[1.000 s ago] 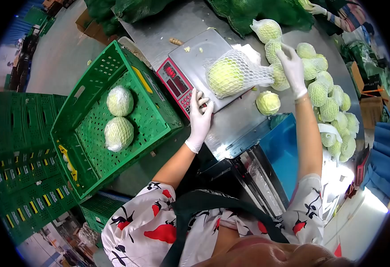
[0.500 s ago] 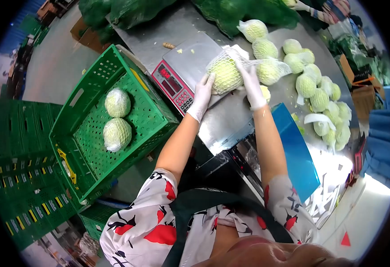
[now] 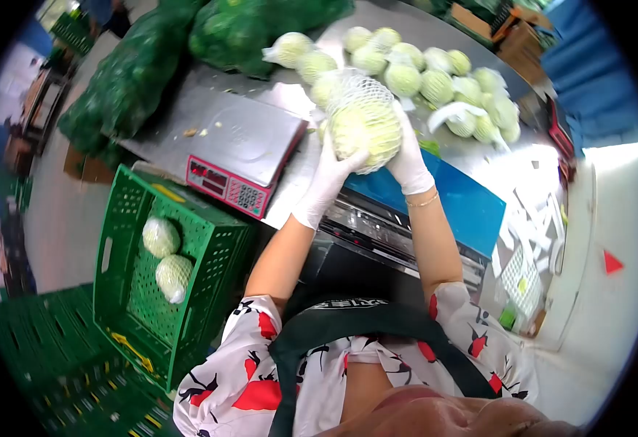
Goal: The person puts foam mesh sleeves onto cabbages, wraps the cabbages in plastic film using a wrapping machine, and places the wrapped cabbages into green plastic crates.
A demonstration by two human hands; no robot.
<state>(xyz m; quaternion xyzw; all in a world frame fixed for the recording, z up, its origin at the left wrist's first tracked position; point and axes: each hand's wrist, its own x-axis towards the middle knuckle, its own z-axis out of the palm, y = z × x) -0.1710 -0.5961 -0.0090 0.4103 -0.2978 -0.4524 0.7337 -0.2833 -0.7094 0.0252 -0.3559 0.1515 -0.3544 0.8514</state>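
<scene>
A pale green cabbage [image 3: 366, 135] in a white foam net is held up between my gloved hands over the steel table. On its lower left side, the thumb and fingers of my left hand [image 3: 331, 171] press against it. My right hand [image 3: 408, 156] grips the opposite side. The net's gathered end points away from me, partly covering another netted cabbage behind. To the left lies a scale [image 3: 224, 138] with a red-framed keypad and display; its plate carries only small scraps. Several netted cabbages [image 3: 435, 86] stand in a cluster beyond my hands.
A green crate [image 3: 206, 288] at the left holds two wrapped cabbages [image 3: 173, 277]. Green mesh sacks [image 3: 235, 33] bulge at the table's far left. Close to my forearms is a black machine [image 3: 377, 226] with a blue panel [image 3: 457, 204]. White strips [image 3: 530, 226] lie at the right.
Both hands have carried the cabbage off the scale's edge, rightward to above the blue panel. The camera view has turned to the right. Both hands keep their hold.
</scene>
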